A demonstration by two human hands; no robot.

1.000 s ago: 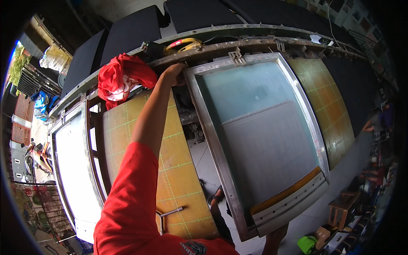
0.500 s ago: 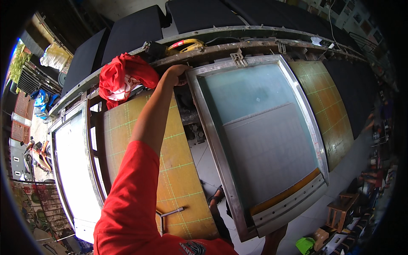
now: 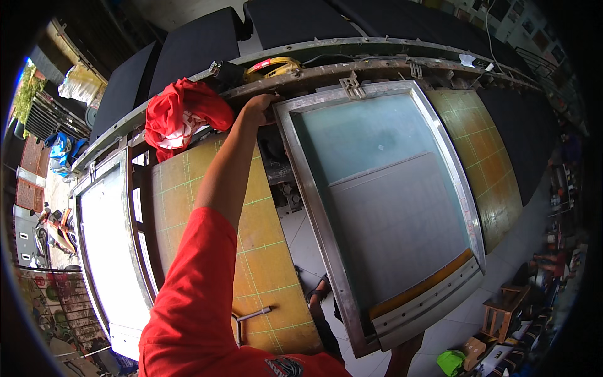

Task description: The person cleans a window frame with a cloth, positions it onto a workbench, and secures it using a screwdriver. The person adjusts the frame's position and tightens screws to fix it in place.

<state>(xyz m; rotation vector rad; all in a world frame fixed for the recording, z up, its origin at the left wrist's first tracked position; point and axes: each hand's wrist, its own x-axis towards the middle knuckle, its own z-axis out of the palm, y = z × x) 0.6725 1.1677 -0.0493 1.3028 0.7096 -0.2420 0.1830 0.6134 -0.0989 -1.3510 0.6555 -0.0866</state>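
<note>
A screen-printing frame [image 3: 314, 195] with a metal rim and pale greenish mesh stands at a slant in front of me. My left hand [image 3: 266, 108] reaches out to its far left corner and is closed there, the fingertips partly hidden. My right hand [image 3: 407, 347] comes up under the near edge and grips it from below; most of its fingers are out of sight. A squeegee [image 3: 427, 295] with an orange blade and a grey holder lies across the mesh's near end. A metal hinge clamp [image 3: 353, 87] sits on the far rim.
Left of the frame is a yellow-brown board [image 3: 251, 232] with green grid lines and a T-shaped wrench [image 3: 251, 315]. A red cloth [image 3: 187, 116] lies beyond it. Another screen [image 3: 110, 239] stands at far left. Black-covered boards [image 3: 301, 25] line the back; a wooden stool [image 3: 504, 308] is right.
Almost nothing differs. Both hands keep their places on the frame, which has barely shifted.
</note>
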